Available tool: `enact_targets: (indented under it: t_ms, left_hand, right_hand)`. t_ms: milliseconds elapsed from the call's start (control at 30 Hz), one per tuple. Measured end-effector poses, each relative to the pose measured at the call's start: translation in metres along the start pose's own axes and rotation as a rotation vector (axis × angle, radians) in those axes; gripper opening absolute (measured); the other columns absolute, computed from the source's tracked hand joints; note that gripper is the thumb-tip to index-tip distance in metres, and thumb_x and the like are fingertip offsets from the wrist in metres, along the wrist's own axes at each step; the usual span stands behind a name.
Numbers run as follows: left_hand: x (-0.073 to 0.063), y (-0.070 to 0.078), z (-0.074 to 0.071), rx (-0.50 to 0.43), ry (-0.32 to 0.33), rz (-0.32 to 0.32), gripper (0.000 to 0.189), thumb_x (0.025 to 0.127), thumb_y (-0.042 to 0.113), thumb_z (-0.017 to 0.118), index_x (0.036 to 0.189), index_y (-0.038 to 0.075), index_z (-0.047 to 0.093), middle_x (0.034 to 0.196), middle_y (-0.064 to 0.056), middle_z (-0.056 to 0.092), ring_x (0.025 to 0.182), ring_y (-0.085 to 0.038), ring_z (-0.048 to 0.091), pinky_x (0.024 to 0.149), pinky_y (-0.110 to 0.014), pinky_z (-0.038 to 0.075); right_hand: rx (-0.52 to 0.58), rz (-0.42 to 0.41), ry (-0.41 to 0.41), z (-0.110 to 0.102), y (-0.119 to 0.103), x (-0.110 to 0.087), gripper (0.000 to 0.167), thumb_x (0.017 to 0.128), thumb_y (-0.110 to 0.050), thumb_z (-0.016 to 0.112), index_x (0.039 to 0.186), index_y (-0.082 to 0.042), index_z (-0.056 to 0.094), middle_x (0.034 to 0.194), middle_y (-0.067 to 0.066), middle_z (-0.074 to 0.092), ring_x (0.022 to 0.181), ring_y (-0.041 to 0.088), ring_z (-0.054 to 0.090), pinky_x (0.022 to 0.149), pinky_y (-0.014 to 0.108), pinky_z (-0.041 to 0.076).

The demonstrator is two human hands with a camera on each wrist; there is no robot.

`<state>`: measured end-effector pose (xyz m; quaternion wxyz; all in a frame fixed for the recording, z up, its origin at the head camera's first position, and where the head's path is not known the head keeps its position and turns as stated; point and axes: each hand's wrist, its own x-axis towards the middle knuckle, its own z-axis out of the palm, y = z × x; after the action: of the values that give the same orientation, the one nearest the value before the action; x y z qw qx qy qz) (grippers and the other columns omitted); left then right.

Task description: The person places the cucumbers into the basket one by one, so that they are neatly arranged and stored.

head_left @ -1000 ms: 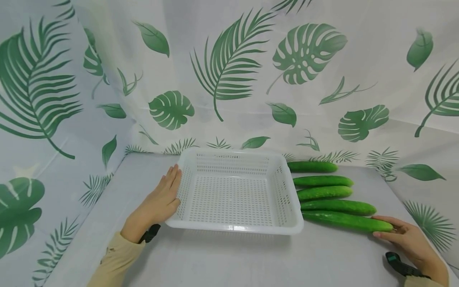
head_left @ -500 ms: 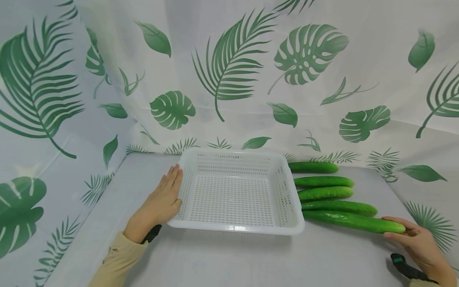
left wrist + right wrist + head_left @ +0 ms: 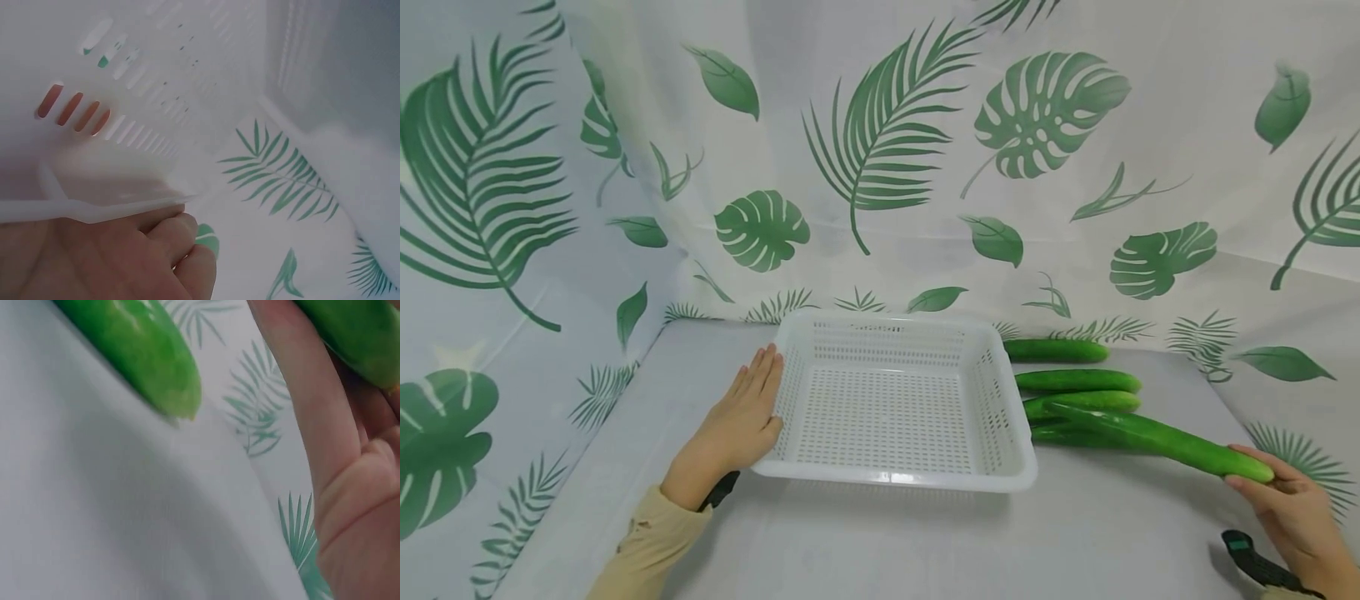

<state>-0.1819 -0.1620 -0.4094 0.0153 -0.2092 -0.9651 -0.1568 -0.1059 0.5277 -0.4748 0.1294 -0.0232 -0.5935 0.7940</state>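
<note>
In the head view, my right hand [image 3: 1288, 498] pinches the near end of a long green cucumber [image 3: 1172, 439] between thumb and fingers. That cucumber is raised and slants to the left, its far end above the other cucumbers. Several more cucumbers [image 3: 1078, 381] lie beside the white plastic basket [image 3: 895, 477], their left ends hidden by its wall. My left hand [image 3: 733, 425] rests against the basket's left side, fingers straight. Through wall slots in the left wrist view, skin of the left hand [image 3: 119, 256] shows below the rim. The basket holds nothing.
A pale table surface [image 3: 865, 550] lies under everything. Behind and to the sides hangs a white curtain [image 3: 917, 250] printed with green leaves. Dark straps sit on both wrists.
My right hand has slid to the right along with the cucumber and raised it off the table, its far end now over the others. The left hand and basket stay in place.
</note>
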Motion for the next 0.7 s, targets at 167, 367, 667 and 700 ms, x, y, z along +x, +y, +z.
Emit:
enact_targets:
  t_ms: [167,367,667,700]
  left_hand:
    - [0.001,-0.001,-0.001,-0.001,-0.004,0.013,0.076,0.093,0.012,0.047,0.153,-0.012,0.007,0.163,-0.025,-0.002,0.150,-0.039,-0.001,0.120,-0.055,0.008]
    - [0.002,-0.001,-0.003,-0.015,-0.002,0.048,0.074,0.092,0.009,0.047,0.152,-0.014,0.009,0.162,-0.028,0.001,0.150,-0.040,0.002,0.120,-0.055,0.010]
    - [0.004,-0.003,-0.004,-0.039,-0.017,0.042,0.072,0.093,0.007,0.043,0.153,-0.014,0.007,0.162,-0.027,-0.002,0.150,-0.040,-0.001,0.120,-0.055,0.008]
    - [0.004,-0.003,-0.004,-0.038,-0.019,0.042,0.072,0.094,0.007,0.042,0.153,-0.013,0.007,0.162,-0.027,-0.002,0.150,-0.040,-0.001,0.120,-0.055,0.008]
  right_hand:
    - [0.097,-0.042,-0.006,0.010,-0.010,0.005,0.050,0.089,0.025,0.049,0.121,-0.006,0.072,0.114,-0.005,0.070,0.099,0.004,0.063,0.077,0.017,0.055]
    - [0.077,-0.099,-0.017,0.034,-0.030,0.012,0.048,0.089,0.024,0.050,0.126,-0.002,0.068,0.119,-0.003,0.065,0.100,0.006,0.062,0.080,0.018,0.055]
    - [-0.031,-0.099,0.036,0.093,-0.063,0.028,0.050,0.087,0.022,0.057,0.131,-0.001,0.064,0.130,-0.003,0.052,0.109,0.006,0.050,0.083,0.013,0.051]
    - [-0.027,-0.105,0.023,0.100,-0.067,0.030,0.050,0.087,0.023,0.057,0.131,0.000,0.064,0.130,-0.003,0.052,0.109,0.006,0.050,0.083,0.013,0.051]
